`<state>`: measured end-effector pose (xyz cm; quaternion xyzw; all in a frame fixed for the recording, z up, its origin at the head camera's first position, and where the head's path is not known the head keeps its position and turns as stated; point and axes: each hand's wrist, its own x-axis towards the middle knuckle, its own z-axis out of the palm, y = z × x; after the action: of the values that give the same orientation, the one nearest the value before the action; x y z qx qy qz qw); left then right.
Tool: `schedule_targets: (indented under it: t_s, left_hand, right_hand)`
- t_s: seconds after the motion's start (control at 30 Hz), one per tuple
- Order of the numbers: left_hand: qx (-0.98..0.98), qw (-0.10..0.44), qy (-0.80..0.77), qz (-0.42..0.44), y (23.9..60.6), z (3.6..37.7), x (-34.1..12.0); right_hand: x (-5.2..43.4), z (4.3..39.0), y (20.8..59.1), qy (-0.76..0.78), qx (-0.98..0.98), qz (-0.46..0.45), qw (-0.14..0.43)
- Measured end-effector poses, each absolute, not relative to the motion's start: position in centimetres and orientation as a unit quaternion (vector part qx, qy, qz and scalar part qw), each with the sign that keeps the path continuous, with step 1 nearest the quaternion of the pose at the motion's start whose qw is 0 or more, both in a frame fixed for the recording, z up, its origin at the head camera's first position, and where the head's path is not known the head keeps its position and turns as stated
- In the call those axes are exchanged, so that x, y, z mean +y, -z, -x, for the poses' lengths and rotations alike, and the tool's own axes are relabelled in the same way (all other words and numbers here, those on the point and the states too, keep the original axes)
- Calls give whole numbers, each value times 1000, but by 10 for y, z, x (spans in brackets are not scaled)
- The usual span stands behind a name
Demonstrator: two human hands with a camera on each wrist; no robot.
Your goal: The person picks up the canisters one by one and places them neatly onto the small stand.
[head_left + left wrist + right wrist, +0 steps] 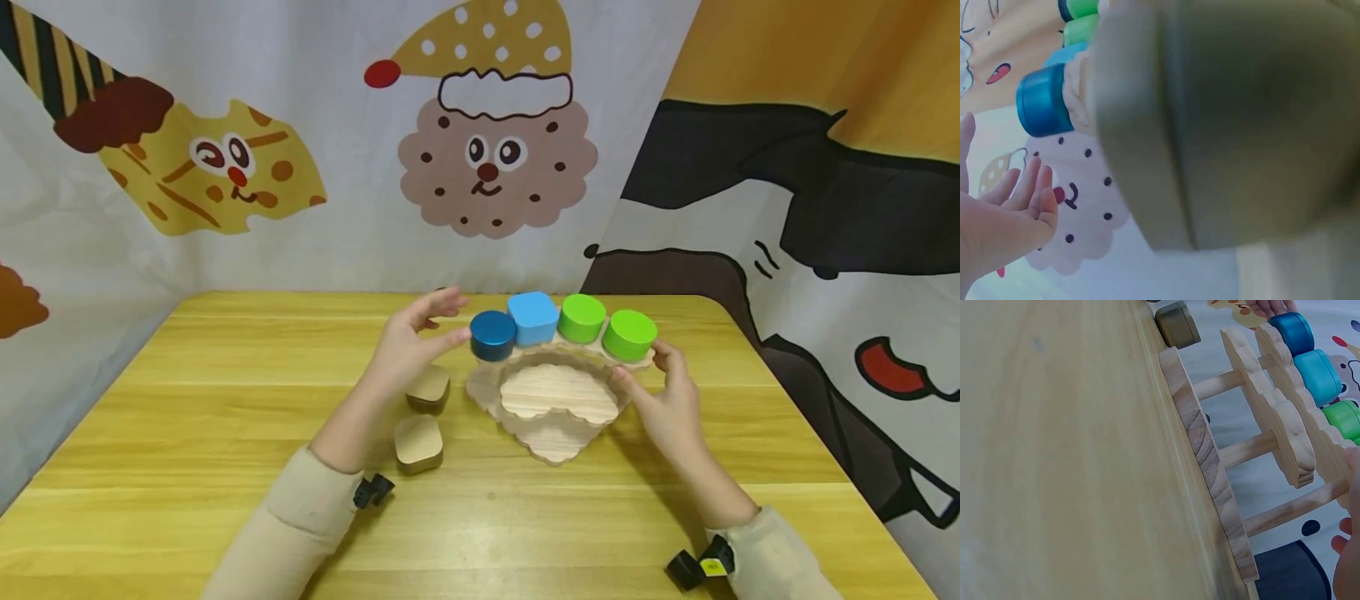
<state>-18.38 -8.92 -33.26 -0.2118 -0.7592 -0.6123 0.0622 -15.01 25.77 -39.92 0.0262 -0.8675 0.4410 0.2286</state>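
A tiered wooden stand (558, 392) with scalloped shelves stands on posts, as the right wrist view shows. Along its curved top shelf sit a dark blue round block (492, 336), a light blue rounded-square block (533, 317) and two green round blocks (582, 318). My left hand (411, 340) is beside the dark blue block, fingers extended and holding nothing; in the left wrist view a gap separates them. With thumb and fingers, my right hand (670, 400) grips the right end of the top shelf, next to the outer green block (630, 335).
Two gold rounded-square blocks (419, 444) lie on the wooden table (187, 433), left of the stand and close to the left forearm. A curtain (322, 250) printed with cartoon food hangs behind the table's far edge.
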Motion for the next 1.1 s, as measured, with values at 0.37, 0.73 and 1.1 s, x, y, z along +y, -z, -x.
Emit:
schedule_targets:
  t_s: [0.37, 0.73, 1.1]
  left_hand:
    - [-767, 23, 605, 214, 349, 183, -116]
    - [-772, -29, 589, 237, 367, 194, -144]
    - [-778, -90, 573, 240, 392, 210, -167]
  right_hand:
    - [259, 150, 399, -444, -864, -27, 235]
    - [259, 149, 400, -447, -864, -22, 232]
    - [257, 150, 400, -448, -862, -30, 235]
